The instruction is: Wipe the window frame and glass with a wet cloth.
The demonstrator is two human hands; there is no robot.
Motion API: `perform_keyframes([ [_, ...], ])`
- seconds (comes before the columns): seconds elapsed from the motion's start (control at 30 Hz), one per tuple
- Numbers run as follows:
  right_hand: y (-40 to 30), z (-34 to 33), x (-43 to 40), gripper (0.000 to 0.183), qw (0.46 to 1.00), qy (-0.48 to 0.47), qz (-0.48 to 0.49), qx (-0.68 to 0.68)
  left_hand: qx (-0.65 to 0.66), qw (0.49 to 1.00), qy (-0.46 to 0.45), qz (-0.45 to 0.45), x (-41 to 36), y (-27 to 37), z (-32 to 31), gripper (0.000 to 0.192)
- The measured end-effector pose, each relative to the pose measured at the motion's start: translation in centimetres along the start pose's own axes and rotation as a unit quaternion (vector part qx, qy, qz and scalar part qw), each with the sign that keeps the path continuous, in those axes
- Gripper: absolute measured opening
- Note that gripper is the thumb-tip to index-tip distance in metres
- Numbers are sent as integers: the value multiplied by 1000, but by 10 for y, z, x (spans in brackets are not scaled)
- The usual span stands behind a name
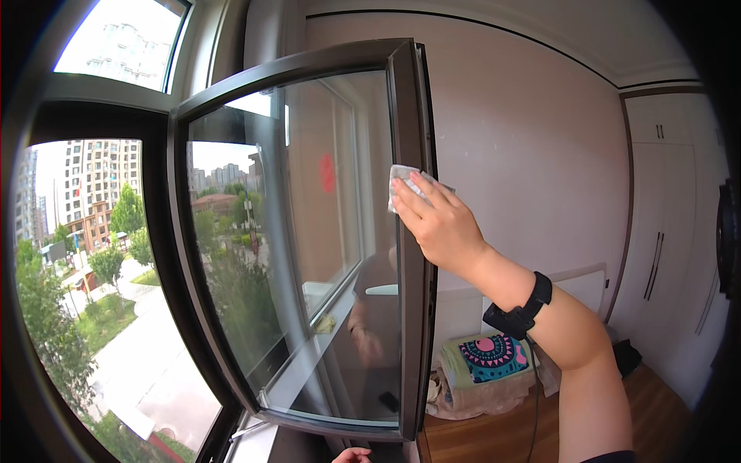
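Note:
My right hand (443,226) presses a folded, light grey cloth (399,172) against the right stile of an open casement window sash (408,324). The cloth also overlaps the edge of the glass pane (324,243). A black strap with a small device (515,312) circles my right forearm. Only the fingers of my left hand (352,456) show at the bottom edge, below the sash. What that hand may hold is out of view. Reflections of a person, the sill and outdoor buildings lie across the pane.
The window opening with its dark frame (157,243) is at left, high above a paved courtyard. A white sill (255,443) runs under the sash. Folded bedding (486,370) lies on a wooden surface (474,437) at lower right. White wardrobe doors (660,231) stand far right.

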State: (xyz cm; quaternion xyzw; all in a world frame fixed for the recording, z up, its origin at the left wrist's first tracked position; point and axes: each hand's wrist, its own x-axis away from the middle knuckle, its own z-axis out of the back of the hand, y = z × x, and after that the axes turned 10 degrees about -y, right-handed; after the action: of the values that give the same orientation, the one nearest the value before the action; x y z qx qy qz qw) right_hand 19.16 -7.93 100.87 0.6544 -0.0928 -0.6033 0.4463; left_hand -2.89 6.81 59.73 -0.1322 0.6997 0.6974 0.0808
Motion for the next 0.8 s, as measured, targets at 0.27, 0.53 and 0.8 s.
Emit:
perform_keyframes([
  [0.27, -39, -5, 50, 24, 998, 17, 15, -61, 34, 999, -6, 34, 8, 0, 10, 21],
  [0.53, 8, 5, 39, 30, 968, 131, -40, -209, 1, 1000, 7, 21, 8, 20, 7, 17],
  [0.8, 96, -3, -22, 35, 982, 135, -40, -124, 28, 998, 48, 7, 7, 18, 5, 16],
])
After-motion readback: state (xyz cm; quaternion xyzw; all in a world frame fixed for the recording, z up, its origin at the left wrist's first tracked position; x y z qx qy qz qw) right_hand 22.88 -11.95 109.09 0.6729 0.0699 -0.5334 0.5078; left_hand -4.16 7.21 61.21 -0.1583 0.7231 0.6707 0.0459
